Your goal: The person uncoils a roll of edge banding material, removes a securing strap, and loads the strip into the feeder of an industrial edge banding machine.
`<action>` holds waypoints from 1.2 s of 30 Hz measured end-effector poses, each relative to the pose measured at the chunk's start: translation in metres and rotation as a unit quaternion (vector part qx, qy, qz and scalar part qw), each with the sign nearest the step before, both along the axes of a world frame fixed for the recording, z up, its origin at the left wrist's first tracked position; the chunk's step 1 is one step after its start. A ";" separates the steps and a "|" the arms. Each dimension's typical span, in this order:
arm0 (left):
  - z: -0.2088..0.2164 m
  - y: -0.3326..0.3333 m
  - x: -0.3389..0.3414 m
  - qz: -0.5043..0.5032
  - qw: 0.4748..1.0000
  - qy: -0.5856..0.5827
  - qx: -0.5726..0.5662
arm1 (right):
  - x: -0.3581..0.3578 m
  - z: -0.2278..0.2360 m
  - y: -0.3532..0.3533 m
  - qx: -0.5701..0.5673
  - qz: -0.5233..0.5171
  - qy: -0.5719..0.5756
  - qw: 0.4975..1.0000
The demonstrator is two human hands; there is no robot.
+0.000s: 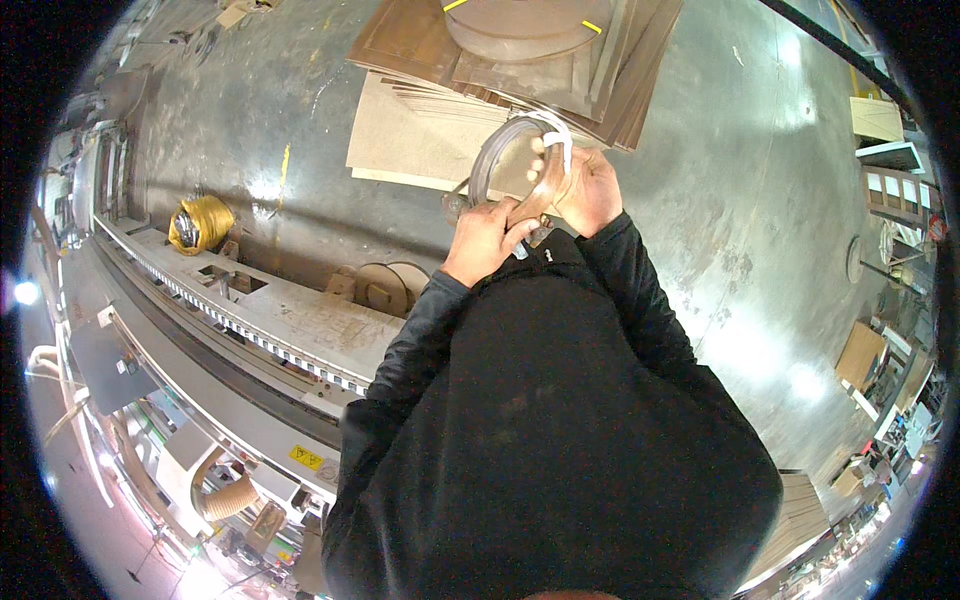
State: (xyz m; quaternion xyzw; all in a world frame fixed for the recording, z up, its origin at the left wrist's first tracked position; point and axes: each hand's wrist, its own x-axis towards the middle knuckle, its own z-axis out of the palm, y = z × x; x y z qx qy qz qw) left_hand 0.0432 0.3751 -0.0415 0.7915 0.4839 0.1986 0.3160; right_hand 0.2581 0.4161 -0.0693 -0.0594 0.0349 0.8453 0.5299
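Observation:
Before my body, a coil of grey-brown edge banding [490, 160] is held up between both hands. My left hand [480, 243] is closed on the coil's near side, its thumb lying along the strip. My right hand [593, 190] grips the right side, with fingertips showing inside the ring. A white strip [556, 132] loops over the upper right of the coil beside the right fingers; whether it is tied to the coil, I cannot tell. Some small thing near the left fingertips is too unclear to name.
Brown boards [410, 45] are stacked ahead, with a large brown roll [520, 45] on top. Pale sheets [400, 145] stick out below them. Along my left runs a long machine [270, 315], bearing a yellow-wrapped roll [208, 222]. Panels and racks [890, 190] line the far right.

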 end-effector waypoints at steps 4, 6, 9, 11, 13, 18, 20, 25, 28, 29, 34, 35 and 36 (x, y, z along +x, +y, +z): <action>0.004 -0.006 -0.005 0.057 0.987 -0.091 -0.120 | -0.011 0.010 0.002 -0.003 0.025 -0.050 0.998; 0.007 -0.008 -0.005 0.074 0.965 -0.183 -0.171 | -0.014 0.019 0.003 0.021 0.030 -0.123 0.992; 0.011 -0.009 -0.004 0.072 0.954 -0.230 -0.179 | -0.018 0.029 0.003 0.060 0.042 -0.206 0.976; 0.013 -0.009 -0.003 0.078 0.934 -0.292 -0.189 | -0.022 0.032 0.002 0.048 0.055 -0.224 0.972; 0.015 -0.010 -0.005 0.116 0.878 -0.384 -0.260 | -0.029 0.030 0.001 0.087 0.057 -0.207 0.973; 0.017 -0.011 -0.007 0.156 0.759 -0.519 -0.361 | -0.042 0.021 -0.001 0.074 0.059 -0.204 0.974; 0.017 -0.010 -0.003 0.163 0.750 -0.526 -0.366 | -0.044 0.020 -0.002 0.061 0.050 -0.203 0.976; 0.020 -0.010 0.003 0.131 0.805 -0.486 -0.314 | -0.046 0.020 -0.003 0.021 0.045 -0.220 0.974; 0.016 -0.011 0.002 0.104 0.872 -0.409 -0.247 | -0.046 0.020 -0.001 0.028 0.012 -0.204 0.978; 0.014 -0.012 0.002 0.101 0.892 -0.376 -0.228 | -0.042 0.020 0.001 0.035 0.013 -0.172 0.984; 0.006 -0.018 0.005 0.091 0.903 -0.357 -0.222 | -0.037 0.029 -0.002 0.028 -0.021 -0.177 0.984; 0.005 -0.018 0.006 0.103 0.925 -0.305 -0.203 | -0.037 0.032 -0.004 0.024 -0.016 -0.184 0.983; 0.006 -0.018 0.008 0.109 0.944 -0.253 -0.183 | -0.037 0.036 -0.006 0.019 -0.013 -0.194 0.981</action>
